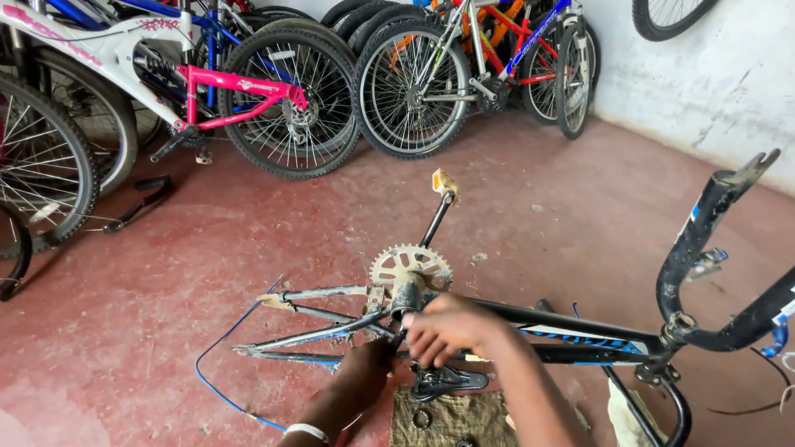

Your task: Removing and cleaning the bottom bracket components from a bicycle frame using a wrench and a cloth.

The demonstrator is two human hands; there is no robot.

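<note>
A stripped black and blue bicycle frame (580, 335) lies on its side across the red floor. Its dirty chainring (411, 265) faces up, with a crank arm (436, 219) pointing away from me. My right hand (447, 327) rests on the frame just below the bottom bracket (406, 295), fingers curled on the tube. My left hand (377, 356) reaches up from below, mostly hidden behind the frame tubes and my right hand, so what it holds cannot be told. A black pedal (447, 382) lies under my hands.
A grimy cloth (451, 418) with small metal rings lies near me. A loose blue cable (219, 364) curls on the floor at left. Several bicycles (273, 91) stand along the far wall. The frame's head tube (704, 236) sticks up at right. A white wall (704, 74) is at right.
</note>
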